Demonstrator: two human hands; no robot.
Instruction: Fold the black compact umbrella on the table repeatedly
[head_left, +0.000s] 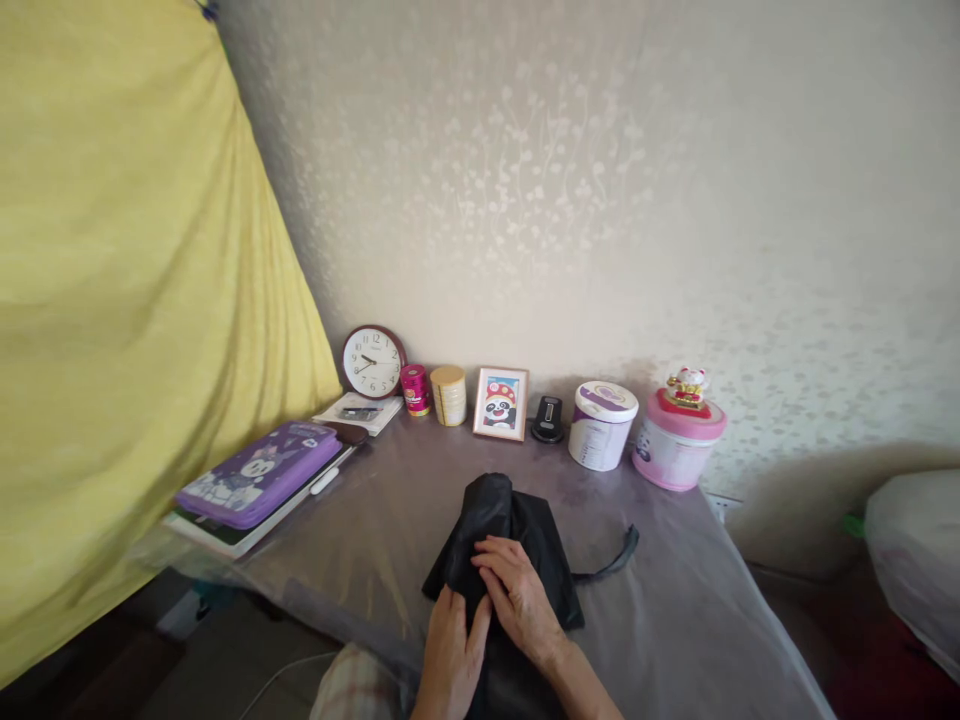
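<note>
A black fabric bundle (517, 520), like a folded bag or umbrella cover, lies on the grey table (675, 600) near its front edge, with a black strap (615, 558) trailing to the right. My left hand (450, 655) grips the bundle's near left side, fingers curled onto the cloth. My right hand (517, 595) lies on top of the fabric with its fingers pressed together toward the left, touching the left hand.
Along the wall stand a round clock (373, 361), a red tin (415, 389), a yellow tin (448, 395), a framed panda picture (501, 403), a small black device (548, 419), a white tub (601, 424) and a pink tub (679, 440). A purple case (259, 474) lies on books at left. Yellow curtain (127, 300) hangs left.
</note>
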